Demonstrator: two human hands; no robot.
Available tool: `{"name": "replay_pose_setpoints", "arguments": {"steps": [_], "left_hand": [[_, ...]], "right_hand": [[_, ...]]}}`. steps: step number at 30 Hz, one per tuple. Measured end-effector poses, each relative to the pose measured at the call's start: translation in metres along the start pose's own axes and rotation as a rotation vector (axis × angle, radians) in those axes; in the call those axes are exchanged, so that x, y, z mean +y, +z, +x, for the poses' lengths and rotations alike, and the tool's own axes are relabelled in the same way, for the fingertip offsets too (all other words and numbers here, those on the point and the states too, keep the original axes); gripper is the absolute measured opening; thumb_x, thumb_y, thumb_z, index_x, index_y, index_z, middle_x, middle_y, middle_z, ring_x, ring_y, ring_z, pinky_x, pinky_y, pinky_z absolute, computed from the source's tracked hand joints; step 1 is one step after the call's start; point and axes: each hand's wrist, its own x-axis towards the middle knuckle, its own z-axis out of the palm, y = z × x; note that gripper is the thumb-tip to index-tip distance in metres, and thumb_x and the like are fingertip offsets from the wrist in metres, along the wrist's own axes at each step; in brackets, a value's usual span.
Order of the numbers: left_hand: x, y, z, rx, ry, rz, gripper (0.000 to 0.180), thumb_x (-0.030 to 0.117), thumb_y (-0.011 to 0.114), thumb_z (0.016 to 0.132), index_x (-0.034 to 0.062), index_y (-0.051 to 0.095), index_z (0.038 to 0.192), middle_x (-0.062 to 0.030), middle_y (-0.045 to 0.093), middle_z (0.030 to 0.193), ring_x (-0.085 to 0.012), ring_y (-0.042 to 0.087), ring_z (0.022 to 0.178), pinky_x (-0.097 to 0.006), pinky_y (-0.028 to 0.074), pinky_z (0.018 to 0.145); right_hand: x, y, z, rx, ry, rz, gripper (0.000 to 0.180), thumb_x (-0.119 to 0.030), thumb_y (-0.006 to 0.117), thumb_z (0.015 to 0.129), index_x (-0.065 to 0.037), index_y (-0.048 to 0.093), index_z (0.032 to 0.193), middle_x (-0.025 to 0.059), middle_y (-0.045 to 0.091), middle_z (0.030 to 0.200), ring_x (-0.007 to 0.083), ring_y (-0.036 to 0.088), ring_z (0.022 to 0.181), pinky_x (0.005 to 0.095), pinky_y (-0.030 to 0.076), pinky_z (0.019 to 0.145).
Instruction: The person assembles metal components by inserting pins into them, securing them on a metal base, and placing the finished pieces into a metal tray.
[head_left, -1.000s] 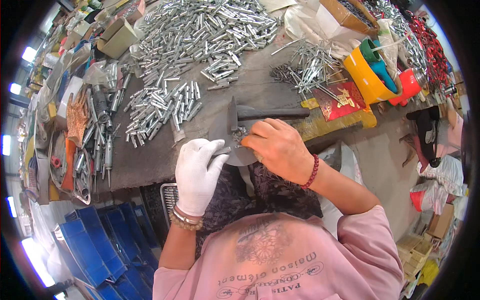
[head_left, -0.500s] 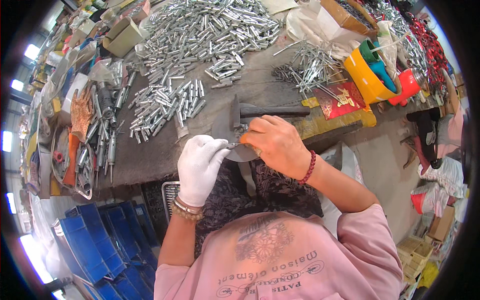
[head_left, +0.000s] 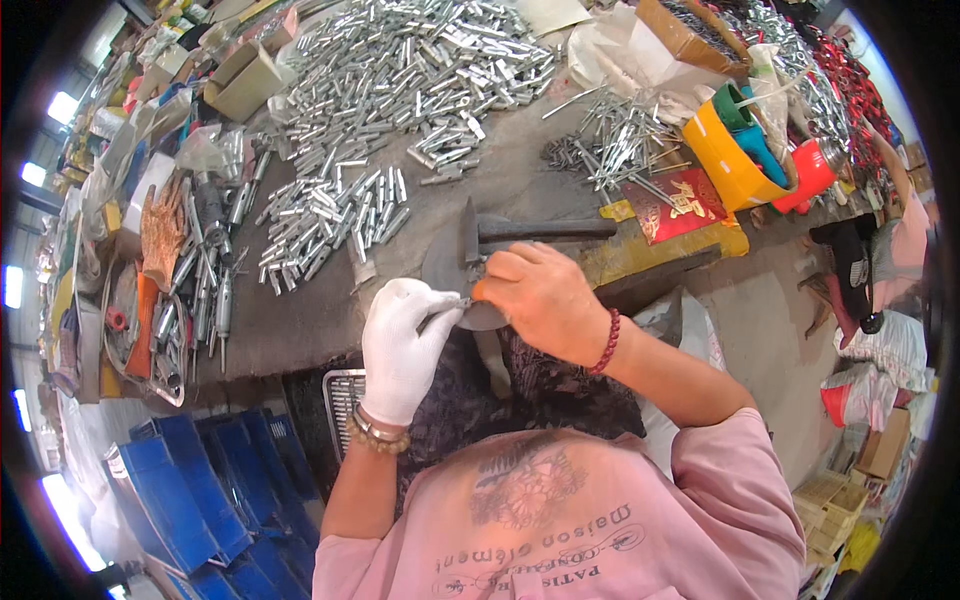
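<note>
Both my hands have barely shifted since the earlier frames, staying together at the near edge of the round metal plate (head_left: 450,270); my gloved left hand (head_left: 402,345) is closed, fingertips pinching a small silver pin (head_left: 448,304); my bare right hand (head_left: 540,300) is curled shut around something orange (head_left: 479,291), mostly hidden under my fingers, so I cannot tell what it is; beyond the plate lies a hammer (head_left: 530,232), its head resting on the plate.

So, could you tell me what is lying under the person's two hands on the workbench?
A dark round metal plate lies under the left hand and right hand, with a hammer resting on its far side. What the fingertips pinch is mostly covered.
</note>
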Motion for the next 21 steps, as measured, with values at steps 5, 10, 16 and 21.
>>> {"name": "replay_pose_setpoints", "arguments": {"steps": [5,10,16,21], "left_hand": [[0.002,-0.001,-0.002,-0.011,0.008,0.041,0.016,0.004,0.087,0.083,0.0062,0.079,0.097,-0.0101,0.068,0.091,-0.0311,0.067,0.091,-0.042,0.053,0.085],[0.001,-0.002,-0.004,0.002,-0.018,0.046,0.018,0.004,0.088,0.081,0.0068,0.078,0.096,-0.0097,0.068,0.092,-0.0318,0.066,0.093,-0.043,0.052,0.085],[0.003,-0.001,-0.004,0.015,0.008,0.038,0.017,0.001,0.088,0.081,0.0048,0.078,0.095,-0.0098,0.068,0.091,-0.0294,0.067,0.093,-0.040,0.053,0.086],[0.003,0.000,-0.005,0.017,0.012,0.052,0.017,0.001,0.088,0.082,0.0048,0.078,0.096,-0.0098,0.069,0.092,-0.0299,0.068,0.093,-0.040,0.053,0.086]], "right_hand": [[-0.002,-0.002,-0.005,0.033,-0.001,-0.015,0.016,-0.010,0.070,0.084,-0.012,0.076,0.099,0.0049,0.062,0.099,0.0266,0.067,0.099,0.0405,0.055,0.090],[0.036,-0.031,0.002,0.203,0.221,-0.056,0.024,-0.002,0.079,0.080,-0.012,0.079,0.102,0.0074,0.069,0.094,0.0310,0.071,0.089,0.0441,0.059,0.080],[0.107,-0.050,0.009,0.161,0.360,-0.330,0.016,-0.005,0.079,0.081,-0.012,0.078,0.095,0.0072,0.067,0.097,0.0309,0.071,0.098,0.0449,0.059,0.085],[0.122,-0.040,0.021,-0.029,0.200,-0.465,0.011,-0.009,0.081,0.079,-0.010,0.074,0.089,0.0073,0.066,0.100,0.0302,0.070,0.102,0.0446,0.058,0.088]]}}
